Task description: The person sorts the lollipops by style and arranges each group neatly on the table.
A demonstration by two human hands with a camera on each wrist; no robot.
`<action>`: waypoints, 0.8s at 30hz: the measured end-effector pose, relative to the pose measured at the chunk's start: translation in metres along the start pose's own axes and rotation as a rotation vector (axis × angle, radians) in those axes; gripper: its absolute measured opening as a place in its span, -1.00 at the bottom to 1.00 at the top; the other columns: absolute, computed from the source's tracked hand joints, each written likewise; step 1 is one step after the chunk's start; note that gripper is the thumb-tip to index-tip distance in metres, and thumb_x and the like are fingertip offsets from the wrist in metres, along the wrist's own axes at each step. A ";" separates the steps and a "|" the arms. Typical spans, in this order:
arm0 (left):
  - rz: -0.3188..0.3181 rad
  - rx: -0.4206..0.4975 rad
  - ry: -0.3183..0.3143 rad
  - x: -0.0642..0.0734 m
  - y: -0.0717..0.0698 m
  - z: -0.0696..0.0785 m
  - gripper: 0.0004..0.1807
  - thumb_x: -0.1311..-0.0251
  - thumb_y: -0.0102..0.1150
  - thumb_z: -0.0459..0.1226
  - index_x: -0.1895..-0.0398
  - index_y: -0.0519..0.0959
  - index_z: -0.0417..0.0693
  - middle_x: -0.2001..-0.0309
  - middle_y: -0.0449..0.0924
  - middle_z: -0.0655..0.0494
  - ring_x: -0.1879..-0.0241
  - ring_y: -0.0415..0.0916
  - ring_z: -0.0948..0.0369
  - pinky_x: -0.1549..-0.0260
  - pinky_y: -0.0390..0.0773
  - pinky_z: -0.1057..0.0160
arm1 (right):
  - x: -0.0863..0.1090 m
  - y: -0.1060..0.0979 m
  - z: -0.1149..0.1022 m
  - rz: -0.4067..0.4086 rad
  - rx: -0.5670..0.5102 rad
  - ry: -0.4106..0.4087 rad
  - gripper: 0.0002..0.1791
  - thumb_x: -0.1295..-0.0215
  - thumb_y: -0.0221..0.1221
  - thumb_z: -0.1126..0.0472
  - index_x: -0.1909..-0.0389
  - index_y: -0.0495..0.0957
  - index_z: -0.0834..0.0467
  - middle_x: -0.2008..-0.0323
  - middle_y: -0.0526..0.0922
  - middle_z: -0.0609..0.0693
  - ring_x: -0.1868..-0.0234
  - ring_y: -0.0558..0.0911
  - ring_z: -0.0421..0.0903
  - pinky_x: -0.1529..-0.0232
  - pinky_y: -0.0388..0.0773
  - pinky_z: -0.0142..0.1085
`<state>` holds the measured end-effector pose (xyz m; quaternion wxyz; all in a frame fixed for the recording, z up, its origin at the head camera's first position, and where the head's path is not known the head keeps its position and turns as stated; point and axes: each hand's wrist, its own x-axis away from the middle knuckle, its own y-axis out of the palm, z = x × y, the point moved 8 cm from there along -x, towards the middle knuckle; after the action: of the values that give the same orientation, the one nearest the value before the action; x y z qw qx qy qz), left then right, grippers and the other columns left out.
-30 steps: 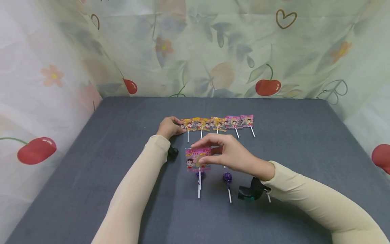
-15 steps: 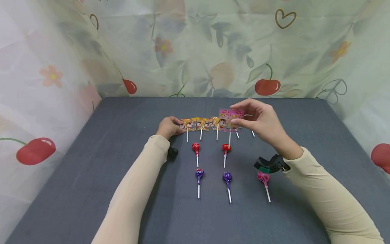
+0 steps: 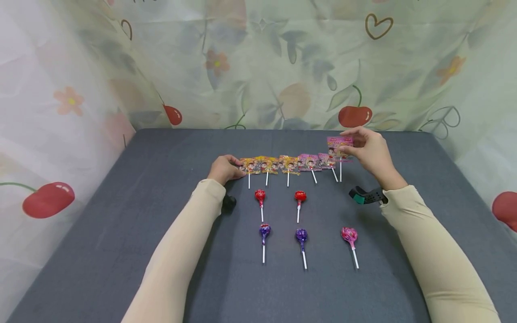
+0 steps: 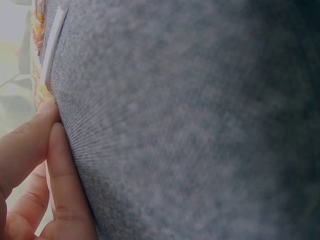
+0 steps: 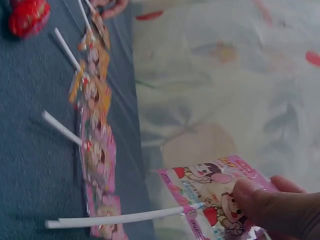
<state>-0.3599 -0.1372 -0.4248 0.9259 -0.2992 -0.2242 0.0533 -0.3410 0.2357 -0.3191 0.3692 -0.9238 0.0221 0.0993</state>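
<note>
At the row's left end my left hand point(image 3: 226, 169) pinches the edge of a yellow-wrapped lollipop point(image 3: 250, 166); in the left wrist view the thumb and a finger meet at its wrapper point(image 4: 42, 92). My right hand point(image 3: 373, 150) holds a pink-wrapped lollipop point(image 3: 336, 146) by its flat wrapper, above the row's right end, stick pointing down. Two more yellow-wrapped lollipops, one of them point(image 3: 288, 165) mid-row, lie beside the first. Farther right are two pink-wrapped lollipops, one left point(image 3: 309, 162) and one right point(image 3: 325, 160), the latter partly covered by the held one.
Nearer on the dark table point(image 3: 121, 251) lie two red lollipops, left point(image 3: 260, 195) and right point(image 3: 300, 196). Below them are two purple lollipops, left point(image 3: 264, 230) and right point(image 3: 301, 234), and a pink round lollipop point(image 3: 349, 234). A patterned curtain point(image 3: 258, 67) stands behind the table.
My right hand has carried the pink-wrapped lollipop from above the near lollipops, right and away, to the row's right end. The left hand has stayed put.
</note>
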 end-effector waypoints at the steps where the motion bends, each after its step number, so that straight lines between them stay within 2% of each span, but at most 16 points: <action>1: 0.000 -0.001 -0.002 0.000 0.000 0.000 -0.67 -0.01 0.45 -0.33 0.15 0.56 -0.04 0.06 0.51 -0.03 0.22 0.43 0.15 0.32 0.40 0.28 | -0.003 0.000 0.008 -0.023 -0.001 0.037 -0.53 -0.21 0.32 0.05 -0.11 0.53 0.12 -0.08 0.61 0.19 -0.06 0.56 0.10 0.09 0.44 -0.14; 3: -0.002 -0.003 -0.003 -0.001 0.000 0.000 -0.67 -0.01 0.45 -0.33 0.15 0.56 -0.04 0.07 0.51 -0.03 0.24 0.44 0.15 0.35 0.40 0.29 | -0.009 0.000 0.024 -0.069 -0.009 0.105 -0.51 -0.24 0.30 0.04 -0.15 0.49 0.13 -0.14 0.56 0.22 -0.12 0.51 0.13 0.07 0.40 -0.06; 5: -0.001 -0.005 -0.004 0.000 0.000 0.000 -0.67 -0.01 0.46 -0.33 0.16 0.56 -0.05 0.10 0.51 -0.02 0.26 0.43 0.16 0.37 0.40 0.30 | -0.015 0.000 0.036 -0.103 -0.012 0.146 -0.50 -0.26 0.28 0.06 -0.17 0.47 0.14 -0.15 0.54 0.25 -0.11 0.51 0.13 0.08 0.40 -0.06; 12: -0.007 0.039 -0.005 0.000 0.001 0.001 -0.67 0.00 0.45 -0.37 0.16 0.56 -0.07 0.18 0.53 -0.01 0.38 0.48 0.24 0.48 0.43 0.36 | -0.026 0.006 0.066 -0.175 0.001 0.229 -0.55 -0.25 0.29 0.22 -0.15 0.48 0.23 0.08 0.62 0.23 0.23 0.58 -0.06 0.11 0.45 -0.11; 14: -0.011 0.054 -0.008 0.001 0.001 0.001 -0.67 0.00 0.45 -0.38 0.16 0.56 -0.08 0.18 0.54 -0.01 0.39 0.49 0.25 0.48 0.44 0.37 | -0.029 0.010 0.073 -0.193 0.004 0.248 -0.55 -0.25 0.28 0.25 -0.15 0.48 0.24 0.10 0.62 0.23 0.28 0.59 -0.08 0.15 0.47 -0.15; 18: -0.013 0.062 -0.015 0.001 0.001 0.000 -0.66 0.00 0.45 -0.37 0.15 0.56 -0.07 0.16 0.53 -0.02 0.38 0.49 0.25 0.48 0.45 0.37 | -0.034 0.019 0.083 -0.224 0.011 0.270 -0.55 -0.27 0.26 0.27 -0.17 0.47 0.25 0.07 0.57 0.23 0.26 0.52 -0.06 0.22 0.41 -0.22; 24: -0.014 0.059 -0.017 0.000 0.000 0.000 -0.66 0.01 0.46 -0.36 0.15 0.56 -0.06 0.17 0.54 -0.02 0.38 0.49 0.25 0.47 0.45 0.37 | -0.036 0.028 0.088 -0.239 0.038 0.271 -0.58 -0.27 0.25 0.28 -0.14 0.49 0.27 0.20 0.56 0.16 0.27 0.42 -0.02 0.28 0.35 -0.22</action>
<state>-0.3599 -0.1370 -0.4252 0.9327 -0.2700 -0.2325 0.0561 -0.3939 0.2748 -0.3928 0.3892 -0.9177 -0.0363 -0.0712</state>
